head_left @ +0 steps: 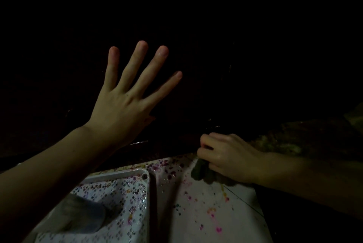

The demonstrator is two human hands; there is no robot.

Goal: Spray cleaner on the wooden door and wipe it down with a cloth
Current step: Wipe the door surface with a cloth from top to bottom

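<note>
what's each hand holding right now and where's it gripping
The right hand grips a dark cloth by its bunched upper part. The left hand holds nothing, fingers spread.

The left hand (pixel 125 103) is raised with its back to the camera, the four fingers (pixel 137 64) straight and fanned apart, tips pointing toward twelve and one o'clock; the thumb is mostly hidden behind the palm. Its bare forearm runs down from the wrist toward eight o'clock and leaves the view at the lower left edge. The right hand (pixel 225 156) sits low, at about four o'clock from the left, knuckles up and fingers curled tightly, pointing toward nine o'clock (it grips something dark beneath the palm). Its bare forearm extends toward three o'clock, fading into shadow at the right edge.
</note>
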